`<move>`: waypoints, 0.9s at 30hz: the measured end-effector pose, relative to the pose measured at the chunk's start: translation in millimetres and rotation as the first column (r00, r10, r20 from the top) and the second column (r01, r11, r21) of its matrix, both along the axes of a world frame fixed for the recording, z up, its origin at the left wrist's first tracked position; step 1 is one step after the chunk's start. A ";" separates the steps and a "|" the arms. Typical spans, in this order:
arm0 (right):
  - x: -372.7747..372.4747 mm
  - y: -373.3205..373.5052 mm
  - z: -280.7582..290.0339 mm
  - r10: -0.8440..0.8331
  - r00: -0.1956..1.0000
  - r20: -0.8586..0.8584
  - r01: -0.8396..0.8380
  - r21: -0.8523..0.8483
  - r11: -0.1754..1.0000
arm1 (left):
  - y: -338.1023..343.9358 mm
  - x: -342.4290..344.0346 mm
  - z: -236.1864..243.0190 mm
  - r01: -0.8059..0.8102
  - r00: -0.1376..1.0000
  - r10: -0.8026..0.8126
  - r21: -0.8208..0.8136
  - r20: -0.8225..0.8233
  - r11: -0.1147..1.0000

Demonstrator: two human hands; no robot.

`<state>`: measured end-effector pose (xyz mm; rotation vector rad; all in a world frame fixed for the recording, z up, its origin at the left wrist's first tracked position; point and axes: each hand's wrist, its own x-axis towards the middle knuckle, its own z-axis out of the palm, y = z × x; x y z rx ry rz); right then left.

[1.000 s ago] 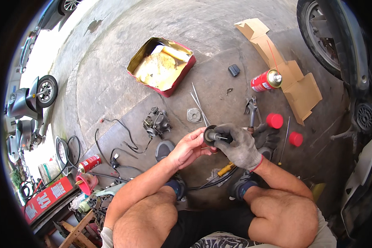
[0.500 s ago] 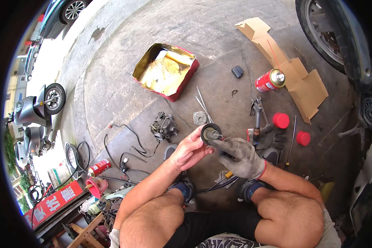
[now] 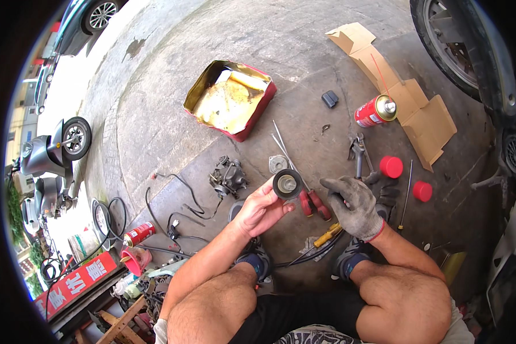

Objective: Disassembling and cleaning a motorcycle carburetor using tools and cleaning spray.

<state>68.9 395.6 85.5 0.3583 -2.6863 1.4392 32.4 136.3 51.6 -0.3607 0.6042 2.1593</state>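
Observation:
My bare left hand [image 3: 259, 211] pinches the edge of a carburetor diaphragm [image 3: 278, 193], a round black rubber piece with a metal piston in its middle, its cupped side facing up. To its right is my right hand [image 3: 354, 207], in a grey work glove, apart from the diaphragm. Its forefinger is stretched out, with a gap below it, and no held thing shows. A carburetor [image 3: 228, 176] lies on the floor left of my hands. Just beyond the diaphragm lies a round grey metal cover [image 3: 278, 164]. Red-handled screwdrivers [image 3: 307, 204] lie between my hands.
A red cut-open tin [image 3: 257, 121] with stained contents stands ahead. Right are a spray can [image 3: 375, 111], flattened cardboard [image 3: 414, 106], pliers [image 3: 359, 153], red caps [image 3: 391, 167] and a long screwdriver [image 3: 406, 198]. A yellow-handled screwdriver [image 3: 328, 235] lies between my feet; cables [image 3: 180, 192] run left.
My right hand has drawn back from the diaphragm to the right, uncovering its middle and the red-handled screwdrivers. The thin pin seen in the diaphragm's middle no longer shows. My left hand stays almost still.

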 end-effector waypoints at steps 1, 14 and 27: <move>-1.0 -1.5 0.1 -0.015 1.000 0.008 0.015 -0.049 0.999 | 0.3 -0.3 0.5 0.002 1.000 -0.002 -0.001 -0.003 1.000; -13.9 -35.9 4.0 -0.038 0.610 0.791 0.417 -0.280 0.865 | 5.0 3.7 -5.9 0.069 0.995 -0.071 -0.034 -0.076 0.997; -10.3 -25.3 -25.5 -0.051 0.843 0.536 0.168 -0.172 0.971 | 8.3 8.7 -5.6 0.144 0.989 -0.144 0.016 -0.039 0.989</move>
